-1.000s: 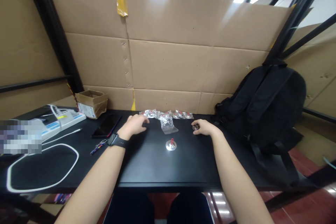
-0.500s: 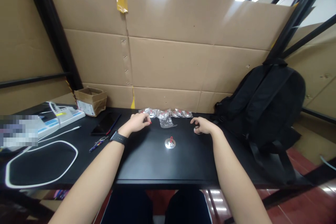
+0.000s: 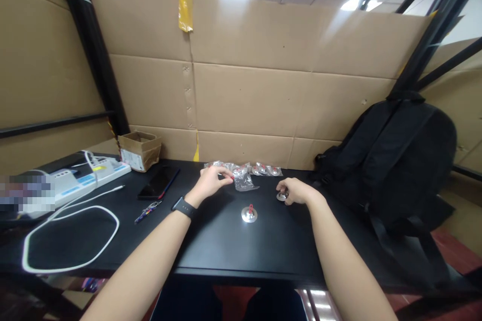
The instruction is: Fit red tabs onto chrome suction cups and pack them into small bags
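My left hand (image 3: pixel 214 182), with a dark watch (image 3: pixel 184 207) at its wrist, reaches over the back of the table. Its thumb and fingers pinch a small red piece (image 3: pixel 232 178) beside a crumpled clear plastic bag (image 3: pixel 245 183). To the right, my right hand (image 3: pixel 295 191) has its fingers curled round the top of a shiny metal disc (image 3: pixel 281 196), low over or on the table; I cannot tell which. Between and in front of the hands lies another round metal disc (image 3: pixel 249 214) with a red loop standing on it. Several similar discs in clear wrappers (image 3: pixel 262 169) lie in a row behind.
A black backpack (image 3: pixel 410 160) stands at the right. On the left are a small cardboard box (image 3: pixel 140 151), a phone (image 3: pixel 156 184), keys (image 3: pixel 148 211), a white power strip (image 3: pixel 92 180) and a looped white cable (image 3: pixel 71 267). Cardboard panels (image 3: pixel 248 100) wall the back of the black table (image 3: pixel 226 256).
The view has shifted slightly. My left hand has moved right, closer to the crumpled plastic bag, with the red piece in its fingers. My right hand has stayed at the metal disc.
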A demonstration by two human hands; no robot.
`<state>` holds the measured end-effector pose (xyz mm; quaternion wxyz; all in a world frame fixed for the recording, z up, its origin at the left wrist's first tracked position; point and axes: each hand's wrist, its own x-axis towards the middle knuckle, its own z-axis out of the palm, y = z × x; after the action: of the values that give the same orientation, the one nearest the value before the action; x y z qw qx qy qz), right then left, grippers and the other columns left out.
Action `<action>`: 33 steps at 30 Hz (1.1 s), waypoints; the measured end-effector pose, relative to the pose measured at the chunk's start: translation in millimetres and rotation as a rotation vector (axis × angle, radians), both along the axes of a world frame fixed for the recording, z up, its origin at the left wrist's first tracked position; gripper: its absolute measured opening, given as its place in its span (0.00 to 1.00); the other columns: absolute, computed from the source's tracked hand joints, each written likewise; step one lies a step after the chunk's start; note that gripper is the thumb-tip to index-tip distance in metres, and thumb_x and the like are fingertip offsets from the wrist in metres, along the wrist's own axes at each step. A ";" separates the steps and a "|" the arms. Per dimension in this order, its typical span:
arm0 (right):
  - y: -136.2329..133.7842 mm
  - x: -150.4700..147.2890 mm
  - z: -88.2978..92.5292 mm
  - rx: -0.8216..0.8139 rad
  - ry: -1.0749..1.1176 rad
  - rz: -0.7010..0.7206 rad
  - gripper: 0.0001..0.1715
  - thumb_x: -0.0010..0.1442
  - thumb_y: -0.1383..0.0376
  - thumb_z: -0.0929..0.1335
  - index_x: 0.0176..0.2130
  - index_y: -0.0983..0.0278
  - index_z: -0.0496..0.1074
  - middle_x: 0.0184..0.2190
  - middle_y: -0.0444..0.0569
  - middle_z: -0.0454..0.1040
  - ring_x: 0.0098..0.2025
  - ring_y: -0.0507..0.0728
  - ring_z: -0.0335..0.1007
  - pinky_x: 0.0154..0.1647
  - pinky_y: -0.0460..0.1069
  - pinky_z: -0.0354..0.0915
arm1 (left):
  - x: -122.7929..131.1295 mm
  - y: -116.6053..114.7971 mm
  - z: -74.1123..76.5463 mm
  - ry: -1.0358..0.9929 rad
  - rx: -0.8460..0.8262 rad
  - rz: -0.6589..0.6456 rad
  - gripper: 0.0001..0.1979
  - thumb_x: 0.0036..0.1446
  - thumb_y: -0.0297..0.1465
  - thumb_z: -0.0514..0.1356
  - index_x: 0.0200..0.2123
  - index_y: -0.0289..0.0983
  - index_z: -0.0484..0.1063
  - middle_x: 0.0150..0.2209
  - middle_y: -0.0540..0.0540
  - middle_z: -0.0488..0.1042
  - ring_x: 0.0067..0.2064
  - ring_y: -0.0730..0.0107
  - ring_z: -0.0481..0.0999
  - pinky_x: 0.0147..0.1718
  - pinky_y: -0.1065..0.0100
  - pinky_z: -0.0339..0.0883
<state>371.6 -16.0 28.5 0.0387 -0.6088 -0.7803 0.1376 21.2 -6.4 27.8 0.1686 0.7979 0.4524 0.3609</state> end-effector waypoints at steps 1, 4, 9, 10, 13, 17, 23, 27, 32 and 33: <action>-1.1 -2.3 0.7 0.004 0.015 0.015 0.37 0.34 0.73 0.78 0.47 0.62 0.79 0.38 0.47 0.80 0.38 0.58 0.76 0.39 0.47 0.67 | 2.0 -1.3 0.5 0.002 0.011 -0.007 0.07 0.55 0.38 0.67 0.37 0.46 0.81 0.36 0.52 0.83 0.46 0.60 0.79 0.51 0.62 0.59; -5.5 -5.0 3.4 -0.020 0.023 0.032 0.41 0.33 0.72 0.80 0.49 0.59 0.79 0.37 0.46 0.79 0.38 0.59 0.76 0.39 0.47 0.67 | 6.3 -4.2 0.7 0.027 0.064 -0.008 0.09 0.60 0.40 0.63 0.35 0.45 0.82 0.38 0.50 0.83 0.45 0.60 0.79 0.49 0.63 0.59; -10.7 -4.6 10.4 0.133 0.124 0.060 0.33 0.32 0.76 0.79 0.42 0.60 0.81 0.42 0.49 0.76 0.44 0.61 0.74 0.47 0.51 0.67 | 11.3 -2.6 -5.3 -0.003 0.100 -0.003 0.13 0.62 0.41 0.60 0.35 0.42 0.80 0.38 0.48 0.82 0.42 0.61 0.78 0.47 0.63 0.60; -11.5 -6.9 12.6 0.186 0.205 0.094 0.31 0.35 0.74 0.79 0.42 0.60 0.81 0.44 0.50 0.75 0.45 0.61 0.73 0.48 0.52 0.67 | 13.1 -1.6 -7.1 -0.049 0.077 -0.026 0.13 0.62 0.42 0.60 0.35 0.41 0.80 0.38 0.48 0.82 0.41 0.61 0.78 0.46 0.64 0.62; -15.4 -26.5 19.0 0.306 0.528 0.215 0.27 0.47 0.67 0.77 0.48 0.59 0.76 0.47 0.49 0.74 0.45 0.58 0.73 0.46 0.52 0.69 | 21.7 -0.2 -11.0 -0.259 -0.058 -0.179 0.17 0.61 0.44 0.60 0.36 0.37 0.79 0.38 0.45 0.81 0.40 0.63 0.77 0.43 0.65 0.65; -23.6 -75.6 18.2 0.430 0.826 0.271 0.31 0.45 0.59 0.80 0.49 0.59 0.75 0.46 0.50 0.77 0.43 0.58 0.75 0.40 0.51 0.69 | 34.9 -5.9 -10.7 -0.495 -0.210 -0.321 0.20 0.60 0.46 0.62 0.38 0.34 0.79 0.38 0.43 0.80 0.40 0.63 0.76 0.42 0.66 0.67; -28.0 -121.4 0.6 0.542 0.921 0.288 0.33 0.43 0.57 0.81 0.48 0.58 0.76 0.44 0.49 0.79 0.42 0.59 0.76 0.39 0.51 0.70 | 44.7 -15.7 -5.9 -0.558 -0.213 -0.424 0.17 0.58 0.43 0.65 0.37 0.33 0.80 0.38 0.42 0.81 0.42 0.61 0.77 0.46 0.64 0.68; -27.3 -122.7 -3.6 0.616 0.930 0.271 0.31 0.44 0.58 0.81 0.48 0.58 0.76 0.42 0.50 0.78 0.40 0.58 0.76 0.36 0.50 0.70 | 45.2 -14.2 -8.1 -0.508 -0.147 -0.392 0.14 0.57 0.40 0.65 0.33 0.33 0.80 0.35 0.44 0.81 0.40 0.61 0.78 0.45 0.65 0.68; -30.3 -123.8 -2.3 0.672 0.872 0.273 0.30 0.44 0.57 0.81 0.47 0.57 0.78 0.40 0.49 0.78 0.40 0.59 0.74 0.38 0.51 0.71 | 43.5 -11.7 -10.8 -0.473 -0.094 -0.355 0.12 0.59 0.37 0.64 0.35 0.34 0.80 0.36 0.44 0.81 0.40 0.62 0.78 0.45 0.65 0.68; -30.9 -124.1 -2.2 0.673 0.857 0.272 0.30 0.44 0.56 0.81 0.47 0.57 0.78 0.40 0.49 0.78 0.40 0.59 0.74 0.39 0.52 0.71 | 43.1 -11.7 -10.4 -0.479 -0.088 -0.351 0.11 0.59 0.37 0.63 0.36 0.34 0.80 0.37 0.44 0.82 0.41 0.61 0.79 0.46 0.65 0.68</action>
<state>247.5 -46.9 26.4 0.5265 -0.3465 -0.7671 0.1197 64.3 -18.1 17.4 0.3648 0.7479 0.2699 0.4844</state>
